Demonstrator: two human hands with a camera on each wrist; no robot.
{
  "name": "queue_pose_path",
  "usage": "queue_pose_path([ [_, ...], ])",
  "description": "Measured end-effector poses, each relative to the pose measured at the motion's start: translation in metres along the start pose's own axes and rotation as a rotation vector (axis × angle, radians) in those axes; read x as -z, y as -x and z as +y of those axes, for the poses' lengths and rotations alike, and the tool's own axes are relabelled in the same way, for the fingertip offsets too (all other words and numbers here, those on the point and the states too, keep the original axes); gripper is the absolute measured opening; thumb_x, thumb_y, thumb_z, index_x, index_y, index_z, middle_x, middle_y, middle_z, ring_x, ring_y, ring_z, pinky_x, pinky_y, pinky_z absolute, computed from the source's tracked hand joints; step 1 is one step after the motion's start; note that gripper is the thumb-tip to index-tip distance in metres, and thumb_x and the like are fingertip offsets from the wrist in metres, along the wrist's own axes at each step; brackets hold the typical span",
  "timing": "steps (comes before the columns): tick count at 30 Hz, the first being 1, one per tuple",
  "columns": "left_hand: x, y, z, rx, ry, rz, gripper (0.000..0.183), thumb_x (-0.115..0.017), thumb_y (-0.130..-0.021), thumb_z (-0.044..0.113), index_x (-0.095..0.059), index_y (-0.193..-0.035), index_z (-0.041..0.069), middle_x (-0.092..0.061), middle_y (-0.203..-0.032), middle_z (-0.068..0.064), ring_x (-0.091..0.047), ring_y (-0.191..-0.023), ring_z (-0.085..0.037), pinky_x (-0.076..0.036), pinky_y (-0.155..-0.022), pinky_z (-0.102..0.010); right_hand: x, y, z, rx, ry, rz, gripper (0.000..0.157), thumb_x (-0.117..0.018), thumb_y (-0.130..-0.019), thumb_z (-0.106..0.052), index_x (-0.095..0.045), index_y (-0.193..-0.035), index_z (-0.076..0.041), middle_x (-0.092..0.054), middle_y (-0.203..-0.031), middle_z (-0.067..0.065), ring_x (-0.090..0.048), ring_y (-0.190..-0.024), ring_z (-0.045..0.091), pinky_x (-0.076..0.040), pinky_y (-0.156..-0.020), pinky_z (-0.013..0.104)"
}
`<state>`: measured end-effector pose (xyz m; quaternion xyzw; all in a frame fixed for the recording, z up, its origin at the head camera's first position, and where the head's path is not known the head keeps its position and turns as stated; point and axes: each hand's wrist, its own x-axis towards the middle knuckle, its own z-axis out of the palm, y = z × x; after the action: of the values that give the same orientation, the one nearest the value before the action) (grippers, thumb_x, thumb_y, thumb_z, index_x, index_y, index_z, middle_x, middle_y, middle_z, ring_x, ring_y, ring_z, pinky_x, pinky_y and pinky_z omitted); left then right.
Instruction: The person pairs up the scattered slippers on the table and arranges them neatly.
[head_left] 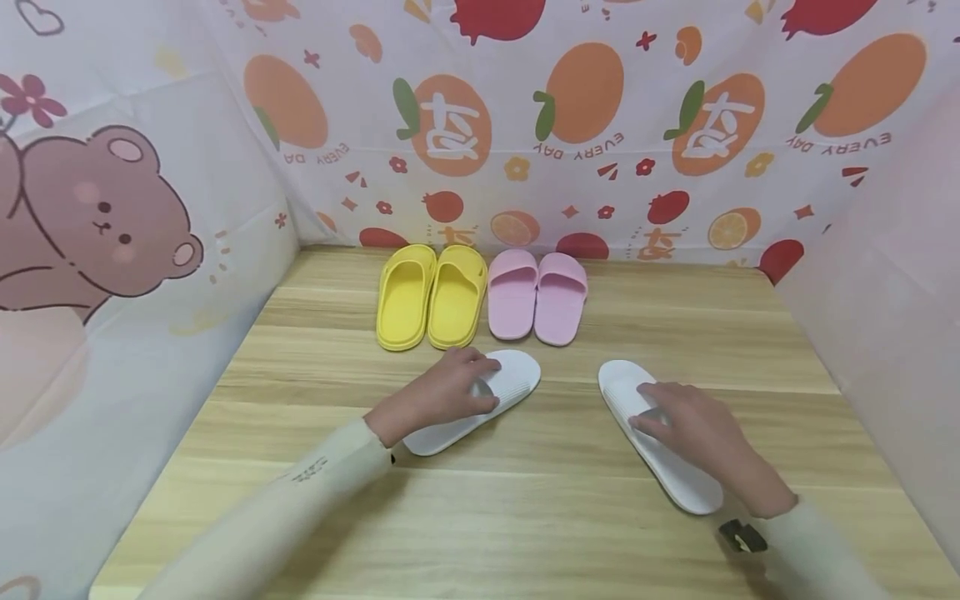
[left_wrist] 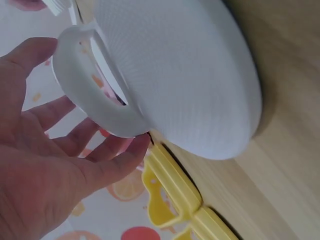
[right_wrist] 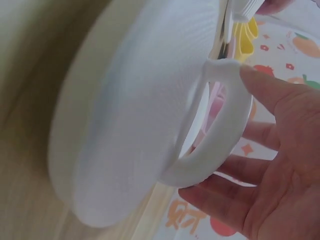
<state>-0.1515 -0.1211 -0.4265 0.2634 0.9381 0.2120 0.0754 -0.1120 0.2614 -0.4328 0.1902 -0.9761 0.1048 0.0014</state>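
My left hand (head_left: 442, 390) holds a white slipper (head_left: 519, 374) across its strap, which lies slantwise on the wooden surface. In the left wrist view the thumb touches one side of that strap (left_wrist: 75, 80) and the fingers the other. To the right, a second white slipper (head_left: 624, 379) is angled the opposite way, its strap (right_wrist: 227, 115) spanned by the thumb and fingers of my right hand (head_left: 697, 429). The hands hide part of both slippers. A yellow pair of slippers (head_left: 401, 308) and a pink pair (head_left: 513, 308) stand side by side beyond them.
A wood-grain tabletop (head_left: 510, 525) lies under everything. Behind it rises a fruit-printed cloth (head_left: 517, 108). A cloth with a bear drawing (head_left: 112, 208) walls the left side, and a pale wall (head_left: 892, 275) bounds the right.
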Motion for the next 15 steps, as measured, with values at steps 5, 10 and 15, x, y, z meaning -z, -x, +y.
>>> queue_pose_path([
  [5,-0.008,-0.011,0.012,0.02,-0.031,-0.014,0.055,-0.072,-0.089,0.037,-0.062,-0.137,0.011,-0.06,-0.13,-0.014,-0.052,-0.122,-0.033,-0.047,-0.101,-0.043,-0.003,0.003,-0.007,-0.044,0.008,0.029,0.057,-0.073,-0.089,-0.043,-0.063,-0.134,-0.01,-0.066,-0.13,0.02,-0.062,-0.118,0.044,-0.051,-0.087,0.063],
  [10,-0.019,-0.02,0.028,0.01,-0.072,0.025,0.055,-0.07,-0.09,0.04,-0.061,-0.135,0.01,-0.06,-0.125,-0.015,-0.051,-0.114,-0.031,-0.05,-0.09,-0.04,-0.009,0.007,-0.02,-0.112,-0.002,0.095,0.056,-0.073,-0.089,-0.045,-0.065,-0.131,-0.01,-0.067,-0.127,0.021,-0.063,-0.115,0.045,-0.053,-0.083,0.062],
  [15,-0.03,-0.027,0.047,0.029,-0.114,0.085,0.051,-0.069,-0.089,0.042,-0.062,-0.128,0.01,-0.059,-0.109,-0.013,-0.049,-0.097,-0.028,-0.047,-0.07,-0.036,-0.015,0.008,-0.034,-0.179,0.007,0.142,0.046,-0.072,-0.089,-0.046,-0.068,-0.118,-0.011,-0.07,-0.098,0.016,-0.066,-0.083,0.037,-0.049,-0.052,0.047],
])
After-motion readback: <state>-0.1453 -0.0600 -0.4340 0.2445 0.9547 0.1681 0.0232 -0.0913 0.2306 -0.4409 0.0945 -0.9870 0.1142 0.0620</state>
